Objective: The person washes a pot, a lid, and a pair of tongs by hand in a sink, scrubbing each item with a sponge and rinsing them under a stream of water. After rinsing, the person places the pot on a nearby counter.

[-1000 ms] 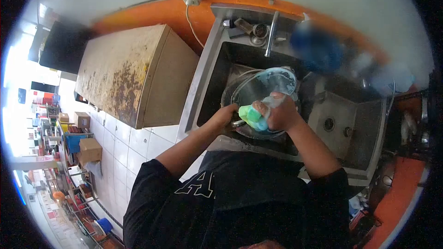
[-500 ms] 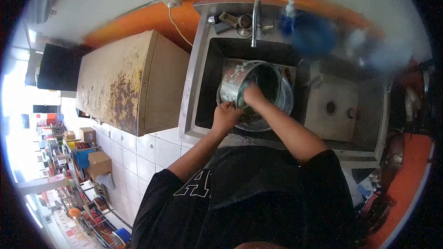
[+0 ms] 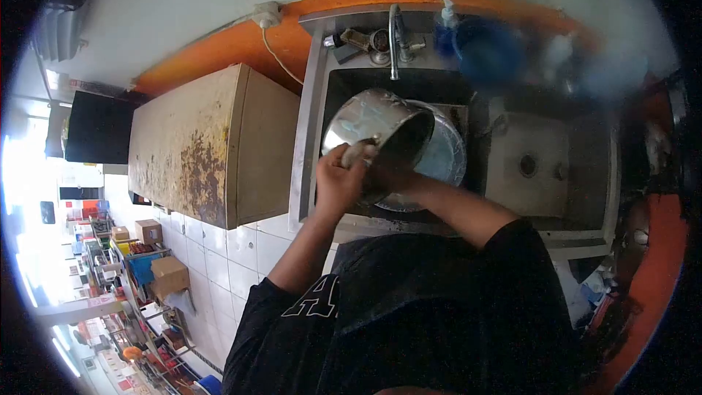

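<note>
A shiny metal pot [image 3: 369, 118] with soap suds on its side is tilted in the left sink basin, its mouth facing right and toward me. My left hand [image 3: 341, 179] is closed around the handle on the pot's near side. My right hand [image 3: 391, 181] reaches into the pot's mouth; its fingers are in shadow, and what they hold is hidden. Behind and to the right of the pot, a wide round metal bowl [image 3: 451, 150] rests in the sink, with cloudy water in it.
The faucet [image 3: 395, 44] stands behind the sink, with scrubbing items [image 3: 358, 40] to its left. A soap pump bottle [image 3: 445, 22] and a blue tub [image 3: 488, 51] sit to its right. A rusty-topped cabinet [image 3: 186, 146] is at left. The second basin [image 3: 523, 194] lies right.
The pot has tipped further and shifted left, uncovering more of the bowl. My left hand has moved up and left with it. My right hand has gone lower inside the pot.
</note>
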The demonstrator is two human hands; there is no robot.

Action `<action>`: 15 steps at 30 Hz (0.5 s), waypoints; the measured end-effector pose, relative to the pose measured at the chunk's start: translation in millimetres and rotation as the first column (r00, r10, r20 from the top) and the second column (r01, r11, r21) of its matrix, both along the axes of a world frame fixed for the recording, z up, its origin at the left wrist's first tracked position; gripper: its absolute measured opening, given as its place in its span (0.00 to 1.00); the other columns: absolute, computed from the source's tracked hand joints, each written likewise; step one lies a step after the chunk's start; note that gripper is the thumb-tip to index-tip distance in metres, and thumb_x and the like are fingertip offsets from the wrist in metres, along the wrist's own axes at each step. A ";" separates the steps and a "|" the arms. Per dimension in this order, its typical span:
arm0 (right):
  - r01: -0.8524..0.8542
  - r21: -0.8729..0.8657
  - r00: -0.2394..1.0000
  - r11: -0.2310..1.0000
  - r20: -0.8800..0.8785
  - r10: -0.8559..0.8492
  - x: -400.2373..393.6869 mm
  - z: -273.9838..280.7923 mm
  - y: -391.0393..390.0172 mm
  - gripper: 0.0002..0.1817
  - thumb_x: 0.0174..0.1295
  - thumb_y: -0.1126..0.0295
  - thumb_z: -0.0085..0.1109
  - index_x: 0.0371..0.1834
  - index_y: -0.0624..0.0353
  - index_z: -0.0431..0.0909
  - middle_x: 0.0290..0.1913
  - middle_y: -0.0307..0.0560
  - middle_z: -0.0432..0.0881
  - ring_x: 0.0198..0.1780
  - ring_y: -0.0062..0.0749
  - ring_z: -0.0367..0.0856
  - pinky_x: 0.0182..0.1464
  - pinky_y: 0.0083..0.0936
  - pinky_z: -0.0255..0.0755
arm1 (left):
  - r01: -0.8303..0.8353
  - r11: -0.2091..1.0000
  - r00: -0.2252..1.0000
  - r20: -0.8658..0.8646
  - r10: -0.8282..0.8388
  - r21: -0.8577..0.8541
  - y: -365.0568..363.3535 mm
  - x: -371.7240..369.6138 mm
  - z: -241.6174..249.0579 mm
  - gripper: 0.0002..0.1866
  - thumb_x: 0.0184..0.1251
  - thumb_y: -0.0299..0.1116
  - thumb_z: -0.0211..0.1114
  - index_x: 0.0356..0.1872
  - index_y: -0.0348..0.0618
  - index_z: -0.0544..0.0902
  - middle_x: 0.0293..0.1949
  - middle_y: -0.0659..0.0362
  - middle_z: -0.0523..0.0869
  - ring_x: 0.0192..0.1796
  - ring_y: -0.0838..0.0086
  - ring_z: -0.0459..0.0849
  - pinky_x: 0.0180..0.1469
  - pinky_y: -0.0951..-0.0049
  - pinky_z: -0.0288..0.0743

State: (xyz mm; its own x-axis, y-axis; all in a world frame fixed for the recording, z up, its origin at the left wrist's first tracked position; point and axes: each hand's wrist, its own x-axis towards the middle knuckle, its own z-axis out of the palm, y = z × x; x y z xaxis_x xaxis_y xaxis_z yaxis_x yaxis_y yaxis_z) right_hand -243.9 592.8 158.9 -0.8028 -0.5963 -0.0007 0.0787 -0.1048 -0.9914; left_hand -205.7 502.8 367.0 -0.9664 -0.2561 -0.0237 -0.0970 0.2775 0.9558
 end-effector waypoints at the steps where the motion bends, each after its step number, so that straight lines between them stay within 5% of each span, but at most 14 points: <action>1: 0.057 0.325 0.967 0.944 -0.253 0.029 -12.2 41.7 18.0 0.15 0.63 0.65 0.50 0.51 0.56 0.76 0.53 0.51 0.77 0.55 0.42 0.75 0.60 0.40 0.68 | 0.004 1.000 1.000 0.001 -0.004 -0.007 -4.3 -1.1 3.8 0.09 0.61 0.30 0.68 0.32 0.33 0.83 0.26 0.63 0.83 0.30 0.83 0.77 0.32 0.80 0.71; 2: 0.188 0.589 0.875 0.786 -0.464 0.138 -24.2 63.7 31.2 0.16 0.63 0.68 0.50 0.53 0.57 0.76 0.54 0.53 0.77 0.56 0.42 0.74 0.61 0.39 0.67 | -0.018 0.999 1.000 0.003 0.018 -0.041 -9.5 -1.2 6.8 0.09 0.61 0.31 0.68 0.33 0.33 0.84 0.26 0.63 0.83 0.30 0.83 0.77 0.32 0.80 0.70; 3: 0.189 0.583 0.876 0.790 -0.464 0.133 -37.2 41.8 39.3 0.16 0.63 0.68 0.50 0.53 0.57 0.76 0.54 0.53 0.77 0.56 0.42 0.74 0.61 0.39 0.67 | -0.041 0.996 0.999 0.003 0.042 -0.075 -12.4 -1.1 8.6 0.10 0.61 0.31 0.68 0.34 0.33 0.84 0.26 0.63 0.83 0.29 0.83 0.77 0.32 0.80 0.70; 5: 0.596 0.630 0.437 0.498 -0.775 0.457 -57.6 -14.3 47.7 0.21 0.61 0.69 0.50 0.58 0.60 0.74 0.56 0.59 0.76 0.59 0.49 0.73 0.63 0.42 0.66 | -0.100 0.995 0.994 -0.049 0.100 -0.005 -23.3 -1.1 -17.5 0.11 0.62 0.33 0.69 0.34 0.33 0.84 0.26 0.63 0.83 0.29 0.83 0.77 0.32 0.80 0.70; 9: 0.633 0.461 0.325 0.623 -0.888 0.327 -41.8 34.1 39.7 0.24 0.65 0.60 0.53 0.63 0.54 0.71 0.65 0.52 0.69 0.67 0.47 0.64 0.71 0.41 0.53 | -0.248 0.960 0.961 -0.095 0.261 0.130 -23.7 -6.8 -2.6 0.15 0.62 0.38 0.70 0.35 0.33 0.83 0.26 0.63 0.82 0.28 0.84 0.75 0.32 0.81 0.69; 11: 0.113 0.618 0.886 0.778 -0.417 0.203 -19.2 50.2 18.0 0.25 0.66 0.59 0.52 0.64 0.55 0.69 0.67 0.51 0.66 0.70 0.48 0.60 0.73 0.41 0.49 | -0.241 0.950 0.957 -0.115 0.267 0.197 -17.9 -11.1 -6.1 0.15 0.62 0.39 0.70 0.34 0.33 0.83 0.26 0.64 0.82 0.28 0.84 0.75 0.31 0.82 0.68; 14: 0.134 0.482 0.961 0.866 -0.277 0.006 -0.3 56.8 -23.9 0.22 0.67 0.59 0.49 0.60 0.56 0.71 0.61 0.52 0.72 0.64 0.48 0.68 0.68 0.42 0.59 | -0.211 0.963 0.955 -0.174 0.240 0.170 -11.9 -14.4 -28.9 0.16 0.63 0.40 0.69 0.33 0.34 0.83 0.24 0.65 0.80 0.28 0.85 0.72 0.30 0.82 0.65; 15: 0.139 0.038 0.904 0.990 0.403 -0.143 -7.1 88.4 -21.5 0.20 0.66 0.59 0.48 0.56 0.58 0.74 0.57 0.52 0.75 0.58 0.46 0.73 0.64 0.40 0.65 | -0.189 0.971 0.967 -0.144 0.210 0.144 -7.5 -11.8 -35.8 0.16 0.64 0.41 0.69 0.32 0.34 0.82 0.24 0.65 0.79 0.28 0.85 0.72 0.29 0.81 0.65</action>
State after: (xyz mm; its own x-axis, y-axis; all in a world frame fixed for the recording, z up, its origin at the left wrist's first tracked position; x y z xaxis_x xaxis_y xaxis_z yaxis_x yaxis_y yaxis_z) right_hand -251.1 571.3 247.3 -0.8084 -0.4756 -0.3469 0.4574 -0.1365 -0.8787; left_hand -217.4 495.3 331.2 -0.8902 -0.4486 0.0792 0.0164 0.1422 0.9897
